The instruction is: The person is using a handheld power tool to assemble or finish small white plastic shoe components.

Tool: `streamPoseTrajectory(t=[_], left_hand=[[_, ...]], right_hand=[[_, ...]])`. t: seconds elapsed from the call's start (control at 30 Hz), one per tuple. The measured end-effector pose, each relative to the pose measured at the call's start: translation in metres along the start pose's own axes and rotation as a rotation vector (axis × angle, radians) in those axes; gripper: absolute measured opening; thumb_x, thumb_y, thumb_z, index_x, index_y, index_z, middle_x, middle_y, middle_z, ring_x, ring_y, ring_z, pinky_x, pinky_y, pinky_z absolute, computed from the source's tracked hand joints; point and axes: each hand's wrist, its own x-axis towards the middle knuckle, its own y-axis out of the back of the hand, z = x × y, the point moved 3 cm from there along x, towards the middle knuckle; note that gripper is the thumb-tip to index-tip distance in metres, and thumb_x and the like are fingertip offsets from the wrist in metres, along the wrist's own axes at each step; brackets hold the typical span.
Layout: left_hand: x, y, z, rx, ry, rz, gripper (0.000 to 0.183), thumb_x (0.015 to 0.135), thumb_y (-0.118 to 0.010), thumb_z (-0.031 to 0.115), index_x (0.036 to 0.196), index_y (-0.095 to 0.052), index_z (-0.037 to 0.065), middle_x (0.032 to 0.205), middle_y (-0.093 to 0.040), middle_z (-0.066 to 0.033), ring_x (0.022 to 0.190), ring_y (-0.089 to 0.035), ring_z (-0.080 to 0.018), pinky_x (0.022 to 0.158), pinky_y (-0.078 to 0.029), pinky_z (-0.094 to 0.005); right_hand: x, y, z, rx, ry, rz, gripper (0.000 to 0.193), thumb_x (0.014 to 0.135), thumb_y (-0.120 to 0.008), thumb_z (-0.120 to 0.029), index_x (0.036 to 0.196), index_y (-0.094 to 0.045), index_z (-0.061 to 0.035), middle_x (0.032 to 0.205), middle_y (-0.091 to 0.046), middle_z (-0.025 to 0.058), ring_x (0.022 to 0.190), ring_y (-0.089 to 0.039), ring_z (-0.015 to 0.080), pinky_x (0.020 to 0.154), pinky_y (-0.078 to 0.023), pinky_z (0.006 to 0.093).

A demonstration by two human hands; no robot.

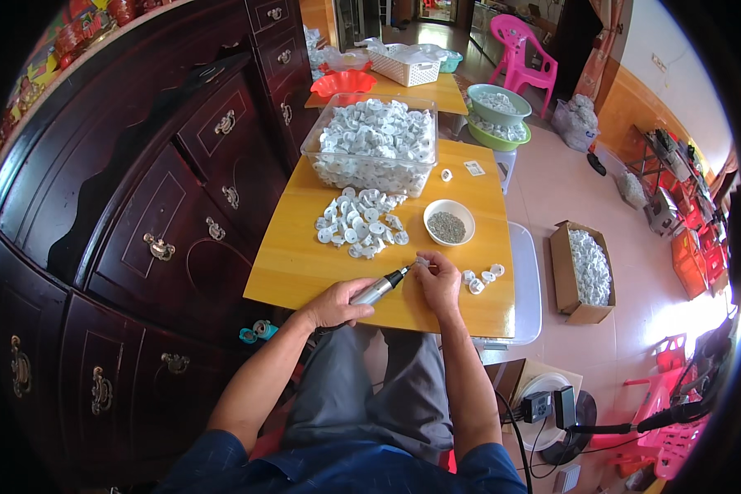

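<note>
The head view looks down on a yellow table point(284, 267), with the person's two bare hands meeting near its front edge. The left hand point(331, 305) is closed around the silver body of a power screwdriver point(379, 291), whose slender tip points up and to the right. The right hand point(439, 284) pinches a small white part point(421, 262) between thumb and fingertips, right at that tip (whether bit and part actually touch is too small to tell). The pinched part is partly covered by the fingers, above the table and just in front of a white bowl point(450, 207) of small grey metal pieces point(445, 226). To the left of the bowl lies a loose pile of white parts point(360, 222), and behind the pile stands a clear plastic bin point(379, 183) heaped with more of the same kind. Four finished-looking white pieces point(477, 286) sit near the right edge of the table, beside the right hand. A single white piece point(446, 174) lies farther back, near a small paper label point(474, 168). On the floor to the right, a cardboard box point(562, 267) holds many white pieces, and a dark wooden cabinet point(132, 210) fills the left side.
</note>
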Motion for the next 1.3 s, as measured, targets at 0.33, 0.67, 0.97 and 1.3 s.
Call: streamPoseTrajectory(t=[0.33, 0.67, 0.97, 1.3], left_hand=[[0.002, 0.001, -0.003, -0.052, 0.012, -0.044, 0.064, 0.089, -0.063, 0.012, 0.148, -0.041, 0.003, 0.087, -0.056, 0.0013, 0.06, -0.048, -0.0053, 0.054, -0.046, -0.0213], [0.003, 0.004, -0.005, -0.058, 0.02, -0.059, 0.063, 0.088, -0.063, 0.013, 0.147, -0.042, 0.003, 0.085, -0.055, 0.0011, 0.06, -0.049, -0.0055, 0.055, -0.046, -0.0217], [0.0, 0.005, 0.002, -0.099, -0.017, -0.078, 0.067, 0.086, -0.067, 0.013, 0.147, -0.041, 0.001, 0.085, -0.055, -0.0014, 0.063, -0.052, -0.008, 0.059, -0.047, -0.0229], [0.0, 0.003, 0.003, -0.095, -0.031, -0.074, 0.068, 0.086, -0.069, 0.014, 0.146, -0.041, -0.001, 0.084, -0.055, -0.0011, 0.062, -0.052, -0.0076, 0.058, -0.047, -0.0223]], right_hand=[[-0.001, -0.003, 0.004, 0.033, 0.021, 0.016, 0.024, 0.082, -0.073, -0.007, 0.105, -0.074, -0.0063, 0.072, -0.07, 0.0076, 0.061, -0.061, 0.0095, 0.06, -0.05, 0.027], [-0.001, -0.003, 0.005, 0.029, 0.034, 0.007, 0.022, 0.082, -0.072, -0.008, 0.104, -0.074, -0.004, 0.072, -0.07, 0.0077, 0.064, -0.062, 0.009, 0.062, -0.051, 0.0272], [-0.01, 0.016, -0.008, -0.113, 0.198, 0.096, 0.016, 0.083, -0.072, -0.009, 0.099, -0.075, -0.007, 0.084, -0.071, 0.0097, 0.063, -0.066, 0.0188, 0.062, -0.053, 0.0316], [-0.016, 0.057, -0.021, -0.916, 0.421, 0.05, 0.021, 0.082, -0.066, -0.016, 0.102, -0.07, -0.0141, 0.13, -0.054, 0.0125, 0.132, -0.042, 0.0356, 0.112, -0.028, 0.0568]])
